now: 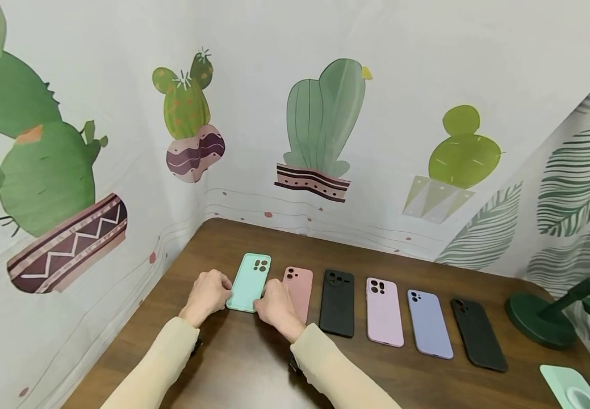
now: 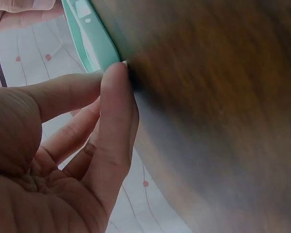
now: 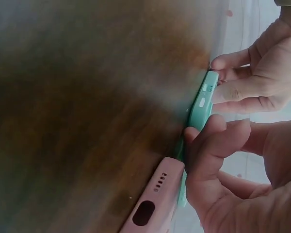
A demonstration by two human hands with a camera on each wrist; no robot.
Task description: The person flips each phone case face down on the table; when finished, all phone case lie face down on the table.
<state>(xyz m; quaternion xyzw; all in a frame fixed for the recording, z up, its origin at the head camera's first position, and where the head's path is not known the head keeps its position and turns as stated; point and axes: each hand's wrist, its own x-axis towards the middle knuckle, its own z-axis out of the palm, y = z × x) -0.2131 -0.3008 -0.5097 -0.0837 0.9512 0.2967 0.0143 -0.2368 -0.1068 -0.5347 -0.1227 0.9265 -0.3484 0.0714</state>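
Observation:
A mint-green phone case (image 1: 249, 284) lies at the left end of a row on the brown table, camera cutouts at its far end. My left hand (image 1: 210, 292) pinches its near left corner between thumb and fingers, as the left wrist view shows with the case edge (image 2: 101, 41) at the fingertips. At the near right corner, my right hand (image 1: 276, 305) holds the case with curled fingers; in the right wrist view those fingers (image 3: 203, 150) cover part of its side. Right beside that hand is a pink phone case (image 1: 298, 289), partly hidden behind it.
Rightward along the table (image 1: 254, 369) lie a black case (image 1: 337, 307), a lilac case (image 1: 384, 315), a periwinkle case (image 1: 430, 326) and another black case (image 1: 478, 335). A dark green stand (image 1: 540, 321) and mint items (image 1: 568, 383) are at the far right. A cactus-print cloth (image 1: 254, 142) hangs behind.

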